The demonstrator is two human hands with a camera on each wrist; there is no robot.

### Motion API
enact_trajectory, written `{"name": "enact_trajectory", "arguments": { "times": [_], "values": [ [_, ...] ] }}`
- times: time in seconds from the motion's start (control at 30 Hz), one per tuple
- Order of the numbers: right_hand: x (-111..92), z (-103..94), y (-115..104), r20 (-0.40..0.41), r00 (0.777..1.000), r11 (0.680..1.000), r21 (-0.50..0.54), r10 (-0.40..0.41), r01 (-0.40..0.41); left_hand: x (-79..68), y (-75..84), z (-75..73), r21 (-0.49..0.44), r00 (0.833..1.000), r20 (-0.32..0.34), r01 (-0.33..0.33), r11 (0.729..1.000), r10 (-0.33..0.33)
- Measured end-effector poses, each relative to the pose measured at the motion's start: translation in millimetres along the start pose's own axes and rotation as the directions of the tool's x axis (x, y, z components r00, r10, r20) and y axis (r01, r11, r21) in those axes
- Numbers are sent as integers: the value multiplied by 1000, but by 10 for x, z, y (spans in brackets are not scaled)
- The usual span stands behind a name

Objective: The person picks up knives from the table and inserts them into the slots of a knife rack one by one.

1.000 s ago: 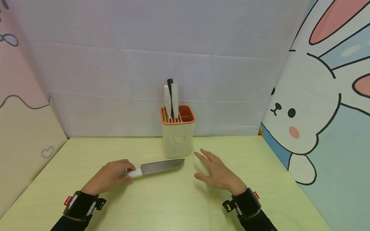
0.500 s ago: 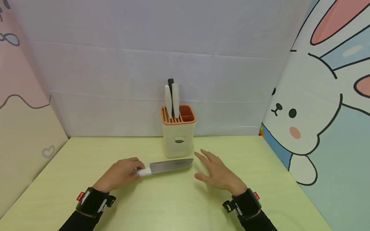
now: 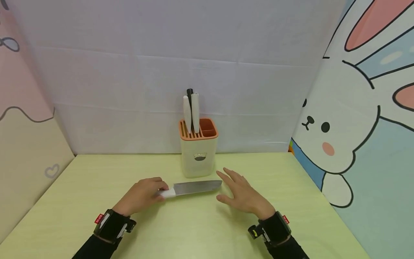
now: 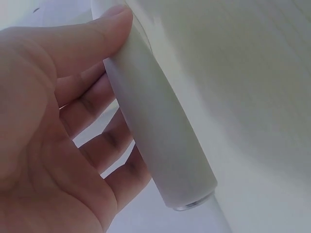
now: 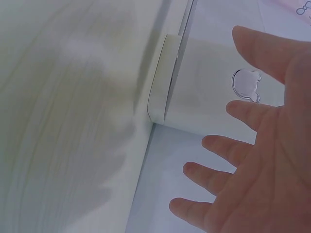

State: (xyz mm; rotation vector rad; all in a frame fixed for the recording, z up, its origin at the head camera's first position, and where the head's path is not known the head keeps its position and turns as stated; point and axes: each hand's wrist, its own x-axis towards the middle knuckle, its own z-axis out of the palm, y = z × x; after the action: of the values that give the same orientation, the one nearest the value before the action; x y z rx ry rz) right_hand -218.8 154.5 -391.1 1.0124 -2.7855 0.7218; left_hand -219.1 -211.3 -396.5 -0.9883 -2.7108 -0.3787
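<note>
My left hand pinches the white handle of a broad-bladed kitchen knife low over the table. In the left wrist view, the thumb lies along the handle and the fingers are behind it. The blade points right, its tip close to the fingertips of my right hand. That hand has its fingers spread and relaxed, holding nothing. Behind the blade stands a cream knife holder with an orange slotted top. Two white handles and a black one stick up from its slots. The right wrist view shows the spread fingers before the holder.
The pale yellow-green table ends at a white cloth backdrop just behind the holder. Panels with cartoon drawings flank it, with a white rabbit on the right. The holder's top has two open compartments on its right side.
My left hand has moved right with the knife, bringing the tip from below the holder to near the right hand's fingertips. The right hand has stayed almost still.
</note>
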Motion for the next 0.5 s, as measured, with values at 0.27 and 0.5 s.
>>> {"name": "enact_trajectory", "arguments": {
  "times": [0.27, 0.5],
  "values": [
    [-9, 22, 15, -7, 1000, 1000, -5, -4, 4, 228, 156, 79, -1, 999, -7, -38, 999, 38],
    [2, -2, -10, -4, 1000, 1000, -8, -16, 15, 364, 321, 159, -21, 1000, 20, -22, 1000, 23]
  ]
}}
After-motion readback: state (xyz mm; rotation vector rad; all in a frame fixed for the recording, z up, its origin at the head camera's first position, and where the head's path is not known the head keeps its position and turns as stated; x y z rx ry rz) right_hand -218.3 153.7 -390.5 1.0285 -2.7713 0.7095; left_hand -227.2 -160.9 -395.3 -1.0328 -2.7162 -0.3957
